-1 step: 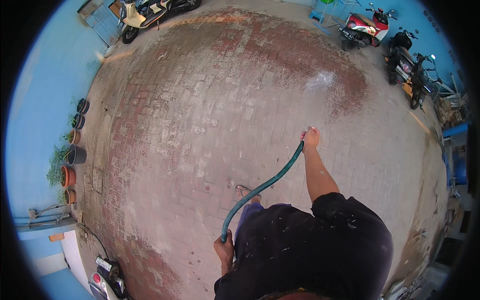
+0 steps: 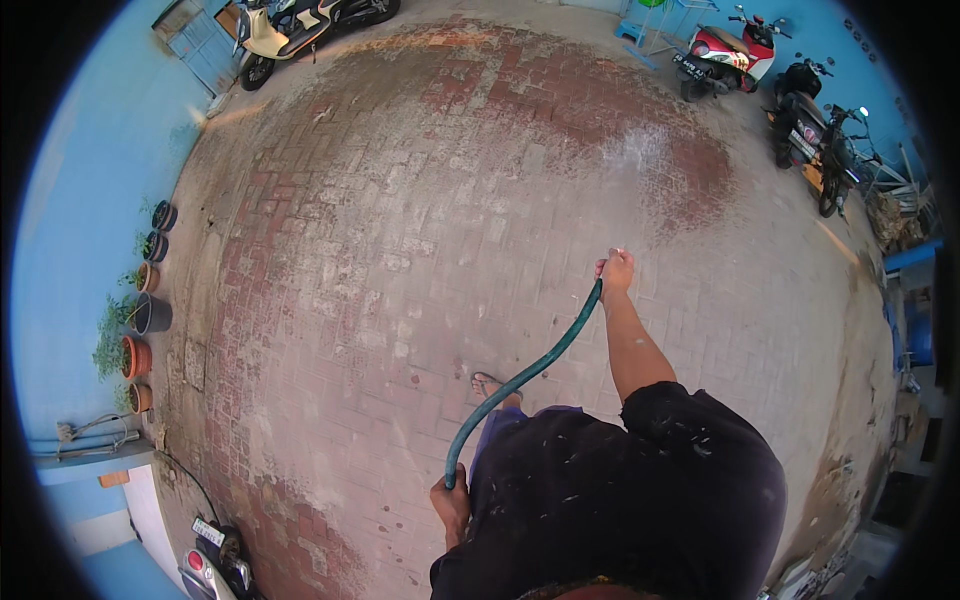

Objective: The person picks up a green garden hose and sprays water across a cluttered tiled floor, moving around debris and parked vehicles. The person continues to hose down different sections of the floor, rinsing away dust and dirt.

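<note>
A green garden hose curves between my two hands, in front of my body. My right hand is stretched forward and closed round the hose near its end. Low by my left side, my left hand grips the other stretch of it; past that hand the hose is hidden. Water spray lands as a whitish patch on the brick paving, beyond my right hand. Around that patch the bricks look darker red and wet.
Potted plants line the blue wall at left. Scooters stand around the yard: a cream one at far left, a red one and a black motorcycle at far right, another at near left. My sandalled foot is below the hose.
My right hand has shifted slightly left and forward with the hose. The whitish spray patch looks broader and a little further left. My left hand keeps its grip.
</note>
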{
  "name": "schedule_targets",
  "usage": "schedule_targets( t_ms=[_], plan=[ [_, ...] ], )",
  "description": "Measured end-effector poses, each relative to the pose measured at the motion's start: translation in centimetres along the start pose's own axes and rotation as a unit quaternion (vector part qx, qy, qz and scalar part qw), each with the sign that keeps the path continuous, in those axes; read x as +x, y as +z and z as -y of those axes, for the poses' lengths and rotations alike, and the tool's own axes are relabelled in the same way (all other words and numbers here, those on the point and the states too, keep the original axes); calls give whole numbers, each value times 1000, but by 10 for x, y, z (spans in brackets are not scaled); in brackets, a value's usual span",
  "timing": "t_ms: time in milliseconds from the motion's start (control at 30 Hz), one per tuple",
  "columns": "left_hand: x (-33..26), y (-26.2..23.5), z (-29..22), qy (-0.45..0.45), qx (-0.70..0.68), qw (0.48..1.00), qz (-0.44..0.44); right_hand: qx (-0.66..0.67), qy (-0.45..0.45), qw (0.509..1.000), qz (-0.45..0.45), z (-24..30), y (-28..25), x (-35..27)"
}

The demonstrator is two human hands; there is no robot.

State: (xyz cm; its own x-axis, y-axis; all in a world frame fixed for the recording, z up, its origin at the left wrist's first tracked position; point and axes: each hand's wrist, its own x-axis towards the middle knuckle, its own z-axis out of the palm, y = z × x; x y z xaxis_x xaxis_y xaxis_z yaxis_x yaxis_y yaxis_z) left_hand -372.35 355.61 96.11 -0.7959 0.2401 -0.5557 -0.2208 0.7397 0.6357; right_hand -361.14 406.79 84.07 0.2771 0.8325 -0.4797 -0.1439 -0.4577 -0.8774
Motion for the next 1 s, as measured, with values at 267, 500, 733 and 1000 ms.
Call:
schedule_targets(
  t_ms=[267, 500, 733, 1000],
  plan=[
    [12, 3, -2, -52, -39, 997, -50, -79, -20, 989, 124, 7, 136, -16],
    [-36, 44, 13, -129, -36, 979, -157, -149, -12, 939, 309, -17, 221, -47],
    [-100, 114, 5, -143, -47, 949, -276, -199, 16, 870, 451, -10, 258, -112],
    [-173, 217, 6, -174, -63, 905, -384, -242, 69, 748, 613, -29, 255, -169]
  ],
)
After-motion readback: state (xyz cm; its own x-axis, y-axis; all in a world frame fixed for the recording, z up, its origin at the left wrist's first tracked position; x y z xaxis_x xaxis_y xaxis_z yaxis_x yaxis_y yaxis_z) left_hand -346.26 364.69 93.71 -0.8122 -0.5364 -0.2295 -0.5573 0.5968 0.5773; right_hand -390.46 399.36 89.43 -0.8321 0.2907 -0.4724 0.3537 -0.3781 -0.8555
